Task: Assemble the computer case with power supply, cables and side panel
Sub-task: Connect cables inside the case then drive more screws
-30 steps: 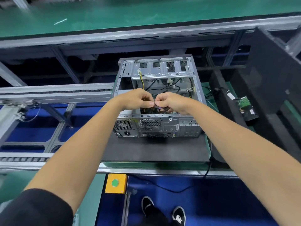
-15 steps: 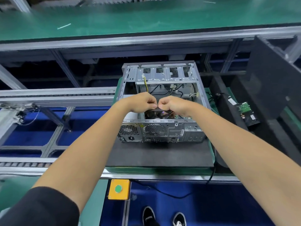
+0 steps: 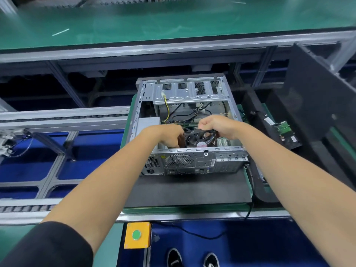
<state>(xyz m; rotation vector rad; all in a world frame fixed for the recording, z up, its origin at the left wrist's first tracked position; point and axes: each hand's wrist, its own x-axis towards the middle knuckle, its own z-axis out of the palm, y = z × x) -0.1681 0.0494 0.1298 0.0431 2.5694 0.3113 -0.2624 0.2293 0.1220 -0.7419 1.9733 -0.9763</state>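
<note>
We see the computer case [image 3: 185,120] lying open side up on a dark mat [image 3: 188,187], which sits on the green surface [image 3: 192,210] of the near conveyor line, its rear panel with the fan grille facing us. Inside the case we make out a silver drive cage [image 3: 190,93] at the far end, a yellow wire [image 3: 167,110] and several black cables [image 3: 190,114] running down from it, a grey power supply box [image 3: 148,122] at the left, and a black cooler fan [image 3: 198,140] with a red label near the middle. Our left hand [image 3: 165,134] reaches down into the case with its fingers curled beside the fan, though what they pinch is hidden behind the knuckles. Our right hand [image 3: 217,127] is closed in a fist around a black cable loop [image 3: 200,132] just above the fan. At the right a dark side panel [image 3: 317,97] leans upright, cut off by the frame edge, with a green circuit board [image 3: 285,129] lying just left of it. A yellow button box [image 3: 137,235] sits below the surface, and two shoes [image 3: 192,258] are partly cut off at the bottom.
</note>
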